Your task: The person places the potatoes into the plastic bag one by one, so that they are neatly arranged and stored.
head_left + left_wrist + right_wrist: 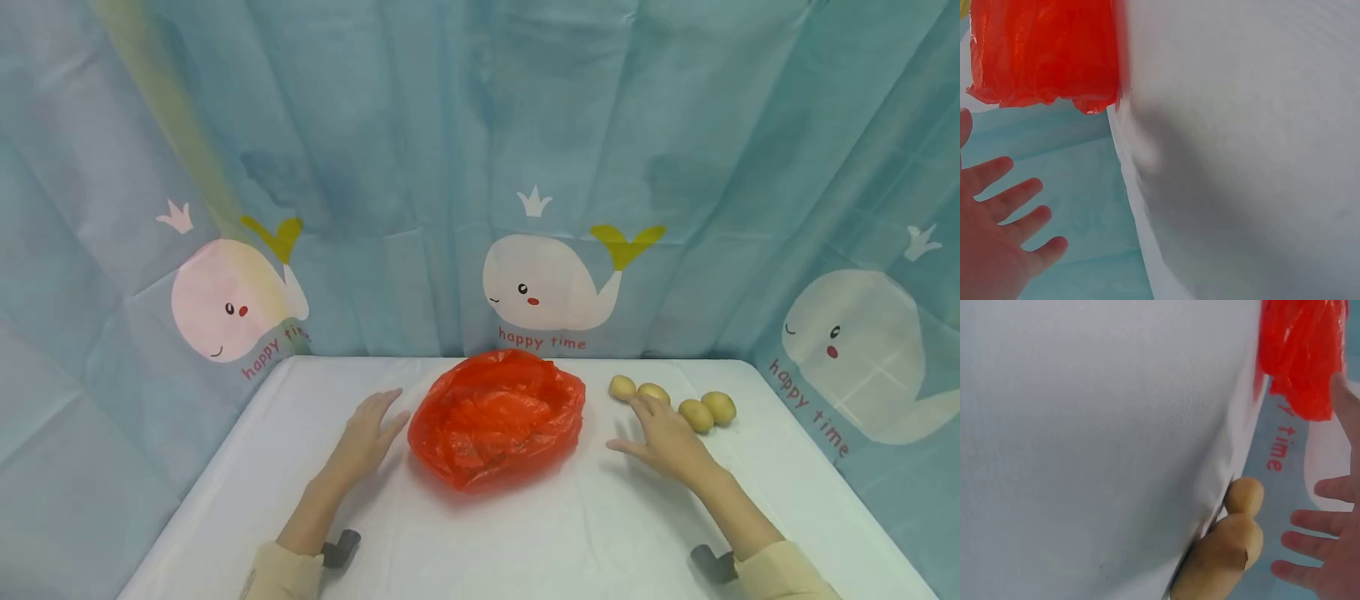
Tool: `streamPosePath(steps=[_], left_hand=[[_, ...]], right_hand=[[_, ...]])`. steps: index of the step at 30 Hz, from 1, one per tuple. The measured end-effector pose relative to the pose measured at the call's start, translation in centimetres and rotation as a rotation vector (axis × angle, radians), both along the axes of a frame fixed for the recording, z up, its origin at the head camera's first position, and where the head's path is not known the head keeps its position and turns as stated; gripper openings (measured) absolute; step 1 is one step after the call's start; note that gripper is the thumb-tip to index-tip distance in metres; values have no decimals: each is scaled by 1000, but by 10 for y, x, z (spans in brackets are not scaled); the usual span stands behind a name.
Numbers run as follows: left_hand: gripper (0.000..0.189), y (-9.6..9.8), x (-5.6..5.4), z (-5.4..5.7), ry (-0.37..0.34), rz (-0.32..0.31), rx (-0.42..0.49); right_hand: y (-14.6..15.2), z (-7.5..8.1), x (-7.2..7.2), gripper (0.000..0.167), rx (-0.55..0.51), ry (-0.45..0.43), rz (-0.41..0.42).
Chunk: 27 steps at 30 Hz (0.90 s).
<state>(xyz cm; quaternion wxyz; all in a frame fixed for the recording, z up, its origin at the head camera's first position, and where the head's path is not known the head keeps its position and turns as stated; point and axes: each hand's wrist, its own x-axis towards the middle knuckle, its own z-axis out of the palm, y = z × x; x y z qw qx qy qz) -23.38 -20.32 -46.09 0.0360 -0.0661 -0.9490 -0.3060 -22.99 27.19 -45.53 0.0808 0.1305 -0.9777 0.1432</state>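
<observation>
A red plastic bag [495, 421] stands on the white table with its mouth spread wide toward the head camera. To its left my left hand [366, 437] hovers with fingers apart, holding nothing; the left wrist view shows the same spread fingers [1035, 219] below the bag [1047, 50]. My right hand [667, 437] is on the bag's other side, fingers extended and nothing in its grasp. Just beyond its fingertips lie several potatoes [697, 415], one partly covered by the hand in the head view. Potatoes [1213, 559] also show beside the right hand [1335, 544] in the right wrist view.
The white table [525, 550] runs back to a blue-green curtain [420, 167] printed with whales, which also encloses both sides. Dark wrist-worn pieces [341, 550] sit by both cuffs.
</observation>
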Motion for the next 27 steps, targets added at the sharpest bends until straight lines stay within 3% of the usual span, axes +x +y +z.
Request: streamPosePath(steps=[10, 18, 27], left_hand=[[61, 7, -5, 4, 7, 3, 120], [66, 15, -6, 0, -46, 22, 196], [71, 23, -7, -2, -69, 38, 231]], right_hand=[[12, 3, -3, 89, -11, 33, 8], [22, -1, 0, 79, -42, 86, 28], [33, 1, 5, 86, -58, -1, -17]])
